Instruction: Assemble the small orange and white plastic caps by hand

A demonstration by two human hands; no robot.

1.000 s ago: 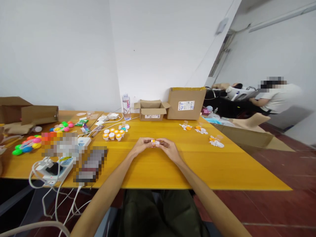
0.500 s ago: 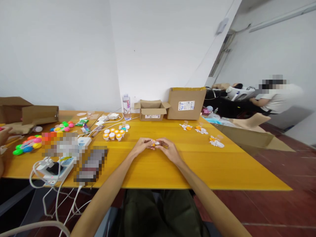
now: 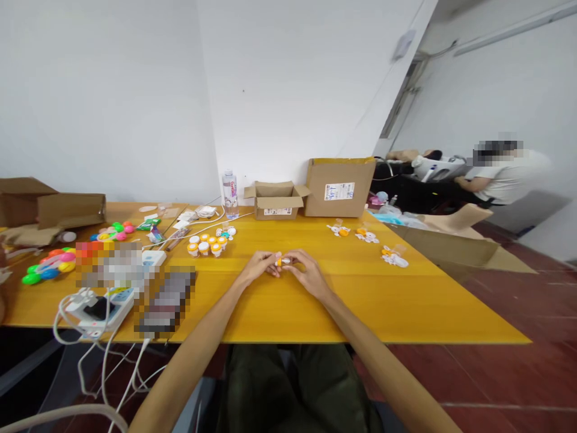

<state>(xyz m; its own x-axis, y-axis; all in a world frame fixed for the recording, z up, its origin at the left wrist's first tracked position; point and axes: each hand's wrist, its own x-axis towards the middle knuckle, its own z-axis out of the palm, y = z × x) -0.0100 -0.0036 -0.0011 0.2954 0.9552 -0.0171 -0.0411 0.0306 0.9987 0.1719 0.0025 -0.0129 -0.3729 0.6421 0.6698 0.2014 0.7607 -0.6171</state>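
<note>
Above the middle of the yellow table [image 3: 288, 313], my left hand [image 3: 264, 264] and my right hand [image 3: 305, 270] meet, fingers pinched around a small orange-and-white plastic piece [image 3: 280, 262]. The left fingers grip its orange end. On its white end are my right thumb and fingertips, which partly hide it. To the left stands a cluster of small orange-and-white capped containers [image 3: 207, 245]. Loose orange and white parts lie in small heaps on the right, one at the back [image 3: 339, 231], one in the middle [image 3: 367, 236] and one nearer [image 3: 394, 257].
An open carton [image 3: 278, 210], a closed cardboard box [image 3: 338, 192] and a water bottle [image 3: 230, 195] line the wall. On the left are a power strip [image 3: 117, 300] with cables, a blurred dark device [image 3: 166, 300] and colourful ball rings [image 3: 49, 264]. A person [image 3: 500, 168] sits at far right.
The small piece has turned slightly between my fingers, showing more orange. Both hands stay in nearly the same place. At the far left, another person's hand has drawn back out of view.
</note>
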